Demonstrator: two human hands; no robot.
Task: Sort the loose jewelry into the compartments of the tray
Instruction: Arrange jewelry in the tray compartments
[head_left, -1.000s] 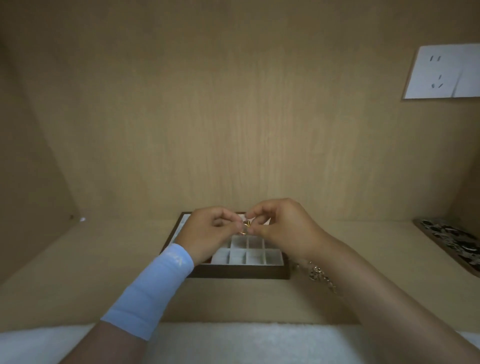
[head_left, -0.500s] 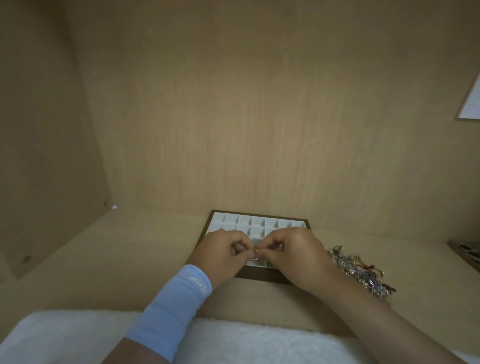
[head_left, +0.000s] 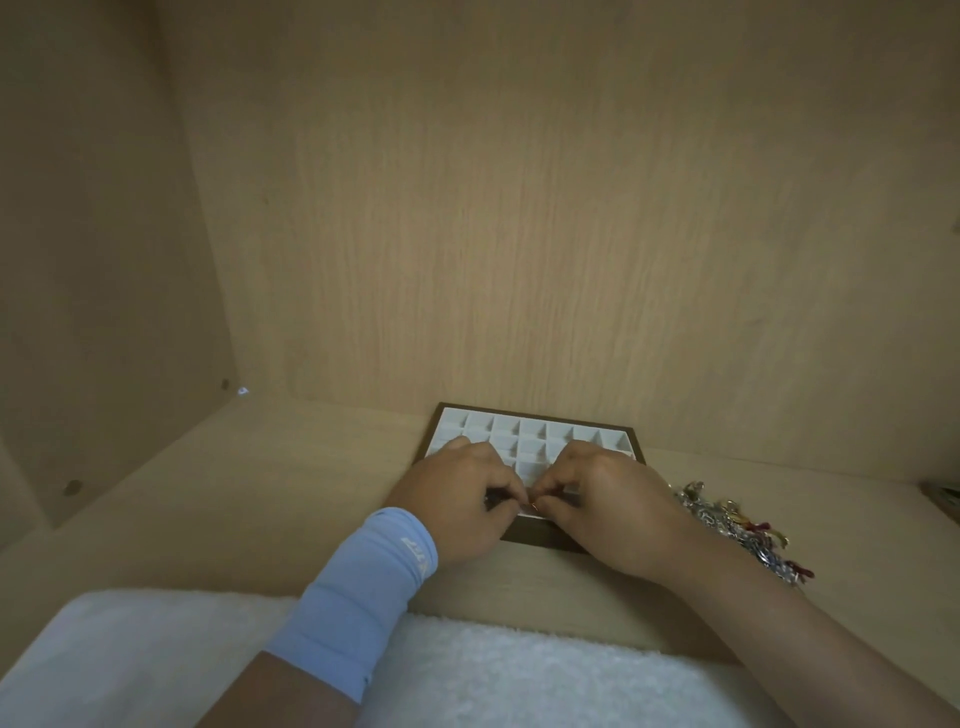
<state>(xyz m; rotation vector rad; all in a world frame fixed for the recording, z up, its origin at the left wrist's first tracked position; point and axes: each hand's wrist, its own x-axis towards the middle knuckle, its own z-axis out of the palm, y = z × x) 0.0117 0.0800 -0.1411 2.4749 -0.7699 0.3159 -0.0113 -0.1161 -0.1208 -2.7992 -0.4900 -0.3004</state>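
Note:
A dark-framed tray (head_left: 537, 538) with several white compartments lies on the wooden shelf against the back wall. My left hand (head_left: 457, 499) and my right hand (head_left: 602, 499) meet over the tray's near row. Together their fingertips pinch a small gold ring (head_left: 531, 507) just above the front compartments. A heap of loose jewelry (head_left: 737, 525), silver with red and gold bits, lies to the right of the tray, partly behind my right wrist. My hands hide most of the tray's near rows.
A white fluffy towel (head_left: 519, 670) covers the shelf's front edge under my forearms. My left wrist wears a light blue sleeve (head_left: 363, 597). Wooden walls close in at the left and back. A dark tray's edge (head_left: 943, 493) shows at the far right.
Both hands have come down from above the tray to its near row, still pinching the ring. The view has swung left, so the wall socket is out of sight and the jewelry heap shows.

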